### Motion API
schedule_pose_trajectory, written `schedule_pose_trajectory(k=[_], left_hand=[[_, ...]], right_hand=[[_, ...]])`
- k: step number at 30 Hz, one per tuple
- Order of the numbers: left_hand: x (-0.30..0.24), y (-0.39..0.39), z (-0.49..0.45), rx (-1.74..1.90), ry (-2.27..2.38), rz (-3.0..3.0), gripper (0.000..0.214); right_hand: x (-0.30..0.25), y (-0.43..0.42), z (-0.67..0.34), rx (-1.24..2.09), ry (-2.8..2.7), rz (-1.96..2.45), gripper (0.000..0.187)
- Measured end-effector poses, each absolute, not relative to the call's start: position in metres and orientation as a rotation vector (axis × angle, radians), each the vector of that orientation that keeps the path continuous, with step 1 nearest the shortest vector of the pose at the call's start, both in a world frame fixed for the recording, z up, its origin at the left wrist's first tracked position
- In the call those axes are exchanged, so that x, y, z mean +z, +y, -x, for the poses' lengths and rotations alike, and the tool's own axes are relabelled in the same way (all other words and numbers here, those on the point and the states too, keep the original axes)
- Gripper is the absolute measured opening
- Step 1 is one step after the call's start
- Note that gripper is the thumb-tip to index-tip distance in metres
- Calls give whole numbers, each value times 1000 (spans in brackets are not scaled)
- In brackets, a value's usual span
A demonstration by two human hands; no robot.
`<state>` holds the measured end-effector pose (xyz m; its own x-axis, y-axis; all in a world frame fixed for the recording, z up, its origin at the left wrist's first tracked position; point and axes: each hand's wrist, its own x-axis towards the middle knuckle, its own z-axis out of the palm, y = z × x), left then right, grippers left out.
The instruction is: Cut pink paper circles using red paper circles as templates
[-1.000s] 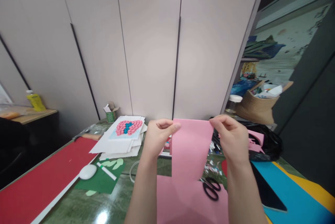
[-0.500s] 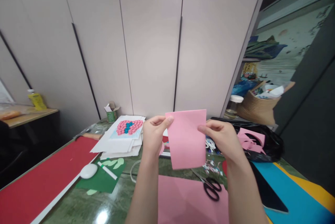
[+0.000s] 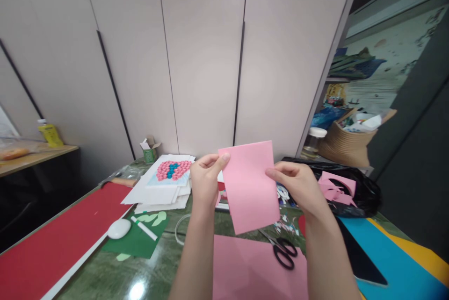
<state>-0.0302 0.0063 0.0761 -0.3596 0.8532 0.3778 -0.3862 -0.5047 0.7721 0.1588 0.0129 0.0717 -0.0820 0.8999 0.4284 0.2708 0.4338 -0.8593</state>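
A rectangular piece of pink paper (image 3: 249, 192) is held up above the table, slightly tilted. My left hand (image 3: 206, 178) pinches it near its upper left corner, thumb in front. On the right edge, my right hand (image 3: 294, 181) grips it between thumb and fingers. Below lies a larger pink sheet (image 3: 245, 267) on the table, partly hidden by my forearms. Black-handled scissors (image 3: 285, 251) rest on the right part of that sheet, their blades pointing away to the upper left.
To the left are a green sheet (image 3: 140, 246) with a white marker (image 3: 145, 229), a white mouse (image 3: 119, 229) and a long red sheet (image 3: 63, 239). White papers (image 3: 154, 195) lie behind. On the right, a black bag (image 3: 368, 195) holds pink scraps (image 3: 335, 188); blue paper (image 3: 396, 253) lies nearer.
The held pink paper has tilted a little, its top shifting left and up and its lower edge swinging down and to the right. Both hands keep their hold.
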Motion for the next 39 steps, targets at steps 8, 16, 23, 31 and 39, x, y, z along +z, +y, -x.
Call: schedule_pose_trajectory(k=[8, 16, 23, 31, 39], left_hand=[[73, 9, 30, 1929, 696, -958, 12], [74, 4, 32, 1672, 1020, -1353, 17], [79, -1, 28, 1486, 1009, -1459, 15], [74, 2, 28, 1439, 924, -1465, 18], [76, 2, 29, 1406, 985, -1478, 19]], right_hand=[[71, 15, -162, 760, -1682, 1053, 21], [74, 15, -162, 580, -1552, 957, 27], [70, 16, -165, 619, -1609, 1023, 18], [73, 13, -163, 817, -1633, 944, 19], [76, 10, -172, 558, -1798, 998, 26]])
